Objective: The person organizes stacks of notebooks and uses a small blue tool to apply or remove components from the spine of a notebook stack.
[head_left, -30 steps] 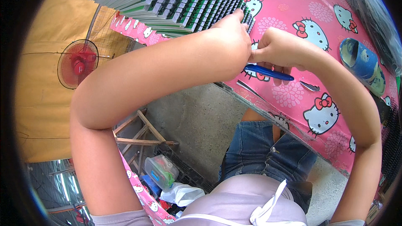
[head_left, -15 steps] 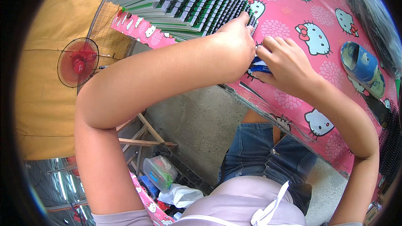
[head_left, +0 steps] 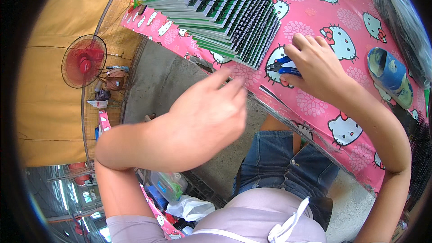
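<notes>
My right hand (head_left: 312, 63) is closed around small blue-handled pliers (head_left: 287, 66), whose dark jaws point left, just above the pink table covering. My left hand (head_left: 211, 108) is in the air off the table's near edge, slightly blurred; its fingers are apart and nothing shows in them. A large fanned stack of spiral-bound notebooks (head_left: 234, 22), white and green with black binding coils, lies on the table beyond both hands. The stack's nearest corner is between the left hand and the pliers.
The table (head_left: 310, 101) has a pink cartoon-cat cover. A blue slipper-shaped thing (head_left: 389, 77) and clear plastic with dark coils (head_left: 398, 22) lie at right. A red fan (head_left: 84, 61) stands at left. A plastic container (head_left: 166, 184) and a white bag (head_left: 191, 208) are below.
My left hand has come away from the notebook stack, moving down and left off the table edge. The pliers are now plainly visible in my right hand, which has barely moved.
</notes>
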A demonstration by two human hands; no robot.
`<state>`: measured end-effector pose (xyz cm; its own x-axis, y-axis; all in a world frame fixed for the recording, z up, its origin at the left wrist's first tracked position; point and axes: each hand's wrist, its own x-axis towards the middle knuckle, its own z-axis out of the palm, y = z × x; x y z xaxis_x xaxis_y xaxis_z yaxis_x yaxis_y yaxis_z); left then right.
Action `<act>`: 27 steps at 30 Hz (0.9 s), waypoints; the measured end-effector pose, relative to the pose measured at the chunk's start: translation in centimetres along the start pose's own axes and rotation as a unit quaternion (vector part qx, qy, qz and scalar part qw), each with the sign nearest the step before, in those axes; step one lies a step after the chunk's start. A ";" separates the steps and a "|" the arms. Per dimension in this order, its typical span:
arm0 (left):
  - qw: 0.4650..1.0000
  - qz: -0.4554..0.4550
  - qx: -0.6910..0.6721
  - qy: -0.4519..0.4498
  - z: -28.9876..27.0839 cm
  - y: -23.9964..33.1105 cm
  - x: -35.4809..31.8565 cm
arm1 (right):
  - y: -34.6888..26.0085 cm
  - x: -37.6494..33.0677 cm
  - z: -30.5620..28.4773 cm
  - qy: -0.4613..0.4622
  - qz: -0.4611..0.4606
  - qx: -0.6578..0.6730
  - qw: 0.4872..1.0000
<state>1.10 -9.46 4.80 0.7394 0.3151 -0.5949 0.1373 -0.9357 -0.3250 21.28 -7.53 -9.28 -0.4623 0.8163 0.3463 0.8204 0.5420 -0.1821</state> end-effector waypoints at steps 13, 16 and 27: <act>0.876 -0.296 -0.380 0.026 18.2 4.7 -4.2 | -0.9 5.3 -3.5 -0.333 0.326 0.375 0.802; 0.830 -0.312 -0.442 -0.134 21.8 8.7 -2.1 | -0.9 3.7 -1.6 -0.268 0.180 0.123 0.938; 0.636 -0.411 -0.642 -0.121 33.7 25.2 -6.4 | -4.5 -8.2 -3.7 -0.115 0.249 -0.170 0.946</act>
<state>-22.39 -29.73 -24.39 -0.0313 0.6516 -0.7579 0.9519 0.2506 0.1761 22.60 -17.38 -7.92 -0.0178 0.9967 0.0789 0.9986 0.0138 0.0502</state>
